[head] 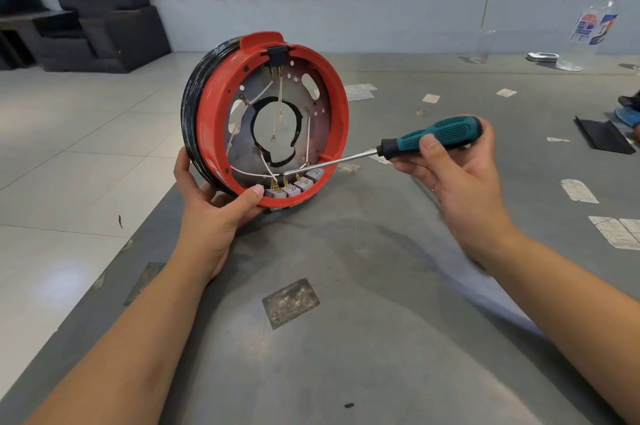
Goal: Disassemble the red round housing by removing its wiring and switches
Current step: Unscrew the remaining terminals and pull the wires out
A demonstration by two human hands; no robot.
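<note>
- The red round housing stands on its edge at the near-left part of the grey table, its open side turned toward the person.
- The left hand grips its lower rim from below; the thumb lies over the red edge, just beside the grey switches.
- The right hand is closed around the teal and black handle of a screwdriver. The metal tip reaches into the housing and ends at the switches, where the white wires join them.
- The black part behind the red ring is mostly hidden, so I cannot tell what it is.
- A clear plastic bottle stands far right on the table. Its label is blue, white and red, but the writing is too blurred to read.
- Paper scraps lie on the table; their print is not legible.
- At the right edge a dark flat piece is partly cut off.
</note>
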